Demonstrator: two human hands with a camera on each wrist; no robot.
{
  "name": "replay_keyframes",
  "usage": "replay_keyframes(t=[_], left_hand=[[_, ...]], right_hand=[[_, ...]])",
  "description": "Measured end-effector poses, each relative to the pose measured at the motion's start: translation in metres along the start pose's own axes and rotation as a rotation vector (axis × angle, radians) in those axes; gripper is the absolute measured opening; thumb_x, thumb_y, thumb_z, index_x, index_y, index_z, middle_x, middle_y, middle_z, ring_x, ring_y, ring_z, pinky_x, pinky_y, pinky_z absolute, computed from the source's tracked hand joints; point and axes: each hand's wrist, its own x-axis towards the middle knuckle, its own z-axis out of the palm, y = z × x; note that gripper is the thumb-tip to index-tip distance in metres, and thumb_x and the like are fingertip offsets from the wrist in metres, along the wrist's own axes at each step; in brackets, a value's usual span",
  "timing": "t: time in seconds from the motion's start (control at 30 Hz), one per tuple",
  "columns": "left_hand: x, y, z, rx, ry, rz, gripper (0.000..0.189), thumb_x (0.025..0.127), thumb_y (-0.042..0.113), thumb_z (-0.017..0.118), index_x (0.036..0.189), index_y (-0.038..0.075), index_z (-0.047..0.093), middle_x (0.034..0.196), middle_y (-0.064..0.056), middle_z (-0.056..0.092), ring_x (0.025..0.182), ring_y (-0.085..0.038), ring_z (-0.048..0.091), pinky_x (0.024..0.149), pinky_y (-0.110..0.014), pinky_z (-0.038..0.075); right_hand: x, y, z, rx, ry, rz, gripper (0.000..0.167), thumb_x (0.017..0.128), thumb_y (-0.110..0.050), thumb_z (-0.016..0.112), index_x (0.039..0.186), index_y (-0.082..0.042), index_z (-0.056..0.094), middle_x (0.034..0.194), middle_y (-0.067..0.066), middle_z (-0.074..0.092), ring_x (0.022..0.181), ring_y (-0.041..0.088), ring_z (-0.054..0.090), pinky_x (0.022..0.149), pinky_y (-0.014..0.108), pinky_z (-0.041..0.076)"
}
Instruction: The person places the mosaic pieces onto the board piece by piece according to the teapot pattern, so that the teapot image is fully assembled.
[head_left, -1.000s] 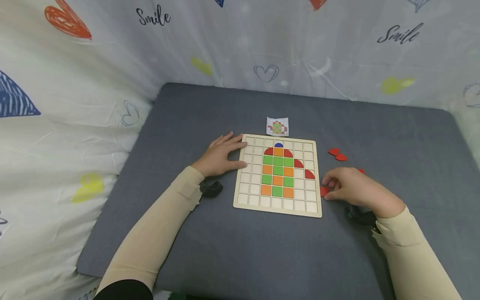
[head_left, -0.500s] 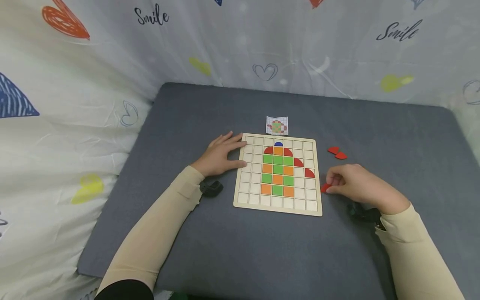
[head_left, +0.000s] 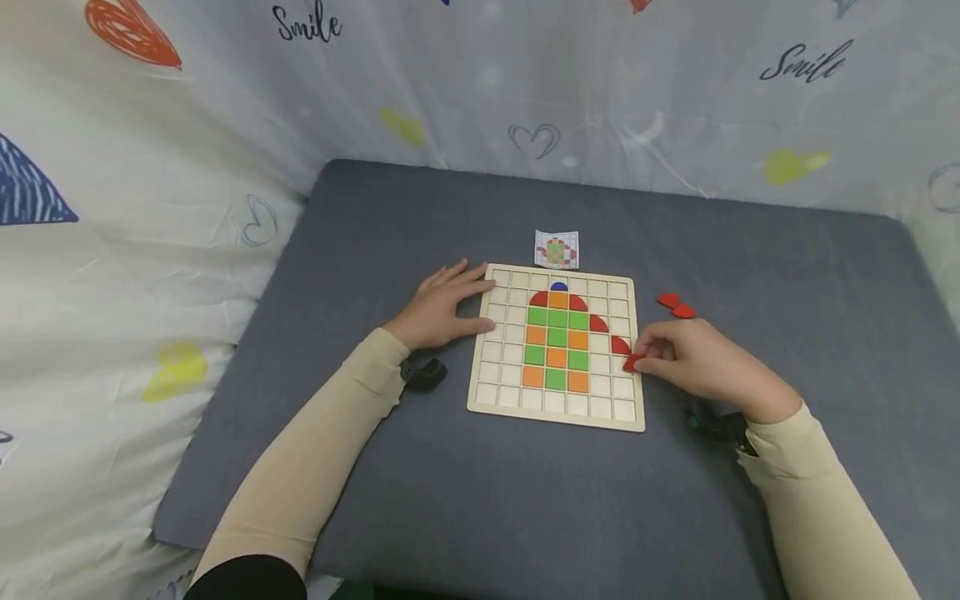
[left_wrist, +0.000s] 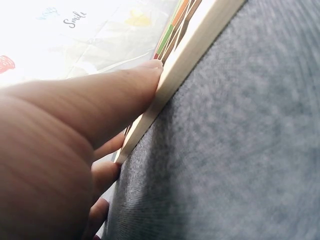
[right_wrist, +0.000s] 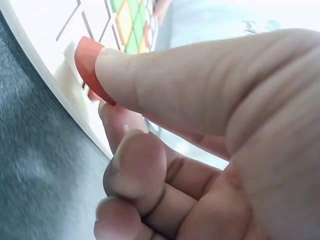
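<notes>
A wooden grid board (head_left: pixel 510 398) lies on the table, with green and orange squares, red quarter-circle pieces and a blue half-circle set in its cells. My left hand (head_left: pixel 442 310) rests on the board's left edge, its fingers spread and thumb on the rim; in the left wrist view the thumb (left_wrist: pixel 125 87) lies along that wooden edge. Between thumb and index finger, my right hand (head_left: pixel 701 362) pinches a red quarter-circle piece (right_wrist: pixel 89 62) over the board's right edge. In the head view this red piece sits just below the lowest red quarter-circle (head_left: pixel 620 345) on the board.
Behind the board lies a small printed picture card (head_left: pixel 557 250) with a similar coloured pattern. Two loose red pieces (head_left: pixel 670 300) lie on the grey table (head_left: pixel 420 483) beyond my right hand. A white patterned curtain (head_left: pixel 480 92) hangs behind and at the left.
My right hand picks the red quarter-circle piece off the table beside the board and carries it left, over the board's right edge. The left hand stays in place.
</notes>
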Motion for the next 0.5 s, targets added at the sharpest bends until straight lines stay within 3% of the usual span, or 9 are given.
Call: replay_keyframes(t=[0.27,0.5], left_hand=[[0.003,0.002,0.000,0.013,-0.004,0.001,0.078,0.096,0.054,0.074,0.162,0.023,0.045,0.174,0.002,0.025,0.164,-0.022,0.006,0.133,-0.049,-0.001],[0.001,0.002,-0.001,0.012,-0.002,-0.008,0.079,0.096,0.054,0.074,0.162,0.022,0.045,0.174,0.001,0.025,0.164,-0.022,0.006,0.133,-0.049,-0.001]], right_hand=[[0.010,-0.003,0.007,0.038,-0.029,-0.003,0.008,0.092,-0.012,0.082,0.092,-0.013,0.074,0.074,-0.004,0.066,0.063,0.013,0.054,0.055,0.026,0.045],[0.014,-0.002,0.010,0.021,0.009,-0.014,0.007,0.090,-0.009,0.084,0.094,-0.013,0.079,0.085,-0.004,0.070,0.069,0.014,0.057,0.059,0.026,0.049]])
